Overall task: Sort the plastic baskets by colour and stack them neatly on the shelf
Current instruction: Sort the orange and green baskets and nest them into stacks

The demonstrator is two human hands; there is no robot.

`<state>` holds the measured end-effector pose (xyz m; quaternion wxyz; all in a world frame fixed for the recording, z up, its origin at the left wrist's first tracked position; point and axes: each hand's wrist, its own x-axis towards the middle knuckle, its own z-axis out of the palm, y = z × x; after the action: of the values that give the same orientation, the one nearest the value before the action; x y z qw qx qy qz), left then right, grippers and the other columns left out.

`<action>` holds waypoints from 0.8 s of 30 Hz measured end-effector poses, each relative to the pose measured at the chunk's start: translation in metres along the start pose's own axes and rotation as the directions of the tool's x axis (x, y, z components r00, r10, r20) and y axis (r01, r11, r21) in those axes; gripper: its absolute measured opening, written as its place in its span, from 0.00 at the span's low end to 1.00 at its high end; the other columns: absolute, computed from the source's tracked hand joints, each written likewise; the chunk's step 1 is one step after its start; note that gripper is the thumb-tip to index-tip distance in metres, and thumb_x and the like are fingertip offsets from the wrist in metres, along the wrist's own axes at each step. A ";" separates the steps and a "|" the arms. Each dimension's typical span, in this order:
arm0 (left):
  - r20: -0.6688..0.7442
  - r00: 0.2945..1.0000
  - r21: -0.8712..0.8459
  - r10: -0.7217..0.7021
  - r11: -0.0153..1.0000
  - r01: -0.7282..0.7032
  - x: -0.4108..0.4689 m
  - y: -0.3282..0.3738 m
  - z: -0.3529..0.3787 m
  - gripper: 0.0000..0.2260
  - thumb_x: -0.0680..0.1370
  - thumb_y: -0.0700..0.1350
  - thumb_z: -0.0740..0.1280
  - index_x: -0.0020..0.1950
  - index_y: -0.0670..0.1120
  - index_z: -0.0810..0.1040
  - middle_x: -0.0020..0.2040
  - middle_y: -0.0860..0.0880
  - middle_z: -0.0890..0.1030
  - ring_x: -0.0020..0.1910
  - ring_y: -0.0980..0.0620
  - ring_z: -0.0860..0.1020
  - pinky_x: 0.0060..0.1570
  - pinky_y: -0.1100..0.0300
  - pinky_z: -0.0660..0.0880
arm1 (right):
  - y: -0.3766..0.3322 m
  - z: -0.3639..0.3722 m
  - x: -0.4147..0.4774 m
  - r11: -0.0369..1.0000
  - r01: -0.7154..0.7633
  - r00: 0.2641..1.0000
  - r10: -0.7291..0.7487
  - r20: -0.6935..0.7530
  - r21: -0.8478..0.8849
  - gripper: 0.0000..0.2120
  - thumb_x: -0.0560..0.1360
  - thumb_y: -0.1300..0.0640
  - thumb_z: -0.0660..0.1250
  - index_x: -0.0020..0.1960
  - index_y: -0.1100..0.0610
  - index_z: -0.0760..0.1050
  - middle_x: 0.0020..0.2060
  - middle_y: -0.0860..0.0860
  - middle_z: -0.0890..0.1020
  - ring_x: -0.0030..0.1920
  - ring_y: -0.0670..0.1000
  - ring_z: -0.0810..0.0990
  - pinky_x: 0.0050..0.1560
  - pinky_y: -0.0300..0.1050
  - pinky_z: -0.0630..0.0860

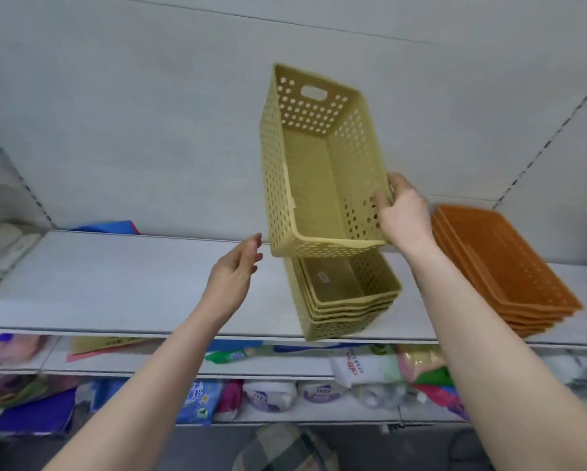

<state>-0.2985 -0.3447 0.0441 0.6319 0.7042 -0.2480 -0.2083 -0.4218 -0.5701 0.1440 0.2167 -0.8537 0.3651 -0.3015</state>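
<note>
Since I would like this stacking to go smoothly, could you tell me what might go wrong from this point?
The right hand alone grips the raised yellow basket by one wall, tilted steeply; it could slip or swing, as the left hand is off it. The yellow stack sits askew with a corner at the shelf edge, so nesting the basket at an angle might push it off. A swing to the right could also knock the orange stack.

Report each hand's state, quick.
Left hand: open, empty, beside the yellow stack.
Right hand: closed on the yellow basket, tilted above that stack.
</note>
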 end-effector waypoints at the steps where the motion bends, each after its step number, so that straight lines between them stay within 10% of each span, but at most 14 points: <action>1: 0.005 1.000 -0.002 -0.030 1.000 0.030 0.000 0.000 0.012 0.23 0.80 0.59 0.55 0.68 0.49 0.73 0.64 0.52 0.78 0.61 0.55 0.78 0.64 0.51 0.73 | 0.013 -0.005 0.003 1.000 -0.017 1.000 0.018 0.024 -0.021 0.15 0.79 0.57 0.59 0.64 0.55 0.73 0.54 0.59 0.83 0.54 0.62 0.80 0.52 0.52 0.76; 9: 0.081 0.946 -0.038 -0.315 0.947 0.319 0.000 -0.002 0.074 0.30 0.79 0.65 0.50 0.73 0.47 0.67 0.70 0.52 0.72 0.68 0.52 0.71 0.68 0.51 0.69 | 0.093 0.005 0.002 0.977 -0.106 0.938 0.160 0.309 -0.183 0.16 0.80 0.60 0.59 0.65 0.58 0.75 0.58 0.59 0.82 0.57 0.61 0.79 0.48 0.45 0.70; 15: 0.161 0.935 0.017 -0.315 0.949 0.316 0.002 0.004 0.100 0.26 0.77 0.67 0.50 0.69 0.57 0.70 0.61 0.59 0.75 0.60 0.58 0.72 0.65 0.53 0.70 | 0.096 0.017 0.002 0.987 -0.017 0.927 0.076 0.367 -0.161 0.09 0.78 0.62 0.56 0.54 0.54 0.73 0.48 0.54 0.81 0.50 0.58 0.79 0.49 0.49 0.73; 24: 0.010 0.978 0.200 -0.207 0.959 0.201 0.004 -0.003 0.126 0.18 0.82 0.48 0.52 0.71 0.56 0.67 0.60 0.54 0.76 0.57 0.52 0.75 0.55 0.58 0.70 | 0.118 0.039 -0.003 0.979 -0.071 0.848 0.159 0.505 -0.189 0.19 0.76 0.69 0.50 0.67 0.62 0.60 0.54 0.63 0.78 0.54 0.63 0.77 0.46 0.50 0.69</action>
<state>-0.3716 -0.4456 0.0271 0.5299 0.7821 -0.2034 -0.2572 -0.4551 -0.6370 0.0449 0.2538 -0.8947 0.3672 -0.0166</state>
